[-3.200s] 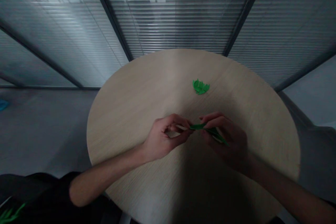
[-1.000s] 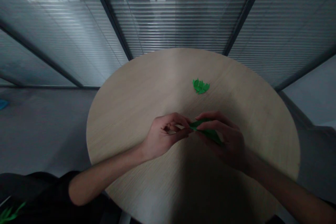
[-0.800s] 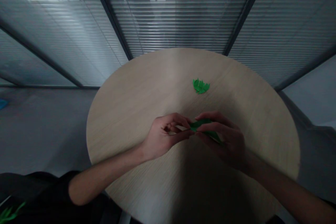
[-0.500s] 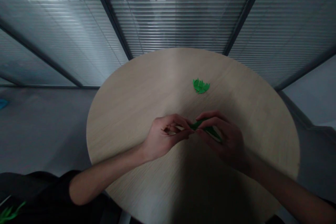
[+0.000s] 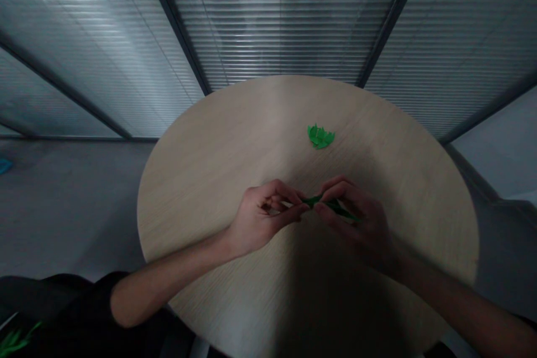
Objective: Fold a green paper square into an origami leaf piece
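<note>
Over the near middle of the table, my left hand (image 5: 268, 213) pinches one end of a thin green piece of folded paper (image 5: 312, 200) between thumb and forefinger. My right hand (image 5: 356, 218) grips the same paper close by, thumb below and fingers above. The paper's right part slants down behind the right fingers, and its full shape is partly hidden. Beyond the hands, a small cluster of green folded paper pieces (image 5: 321, 137) with pointed tips lies on the table.
The round wooden table (image 5: 201, 179) stands against glass panels with blinds (image 5: 281, 39). A dark shadow falls across its near side. Something blue (image 5: 4, 165) lies on the grey floor at far left. Green strands (image 5: 17, 341) show at the bottom left corner.
My right fingers have shifted slightly along the paper, and its right part now looks narrower and flatter. My left hand stays nearly still, and the green cluster is unmoved.
</note>
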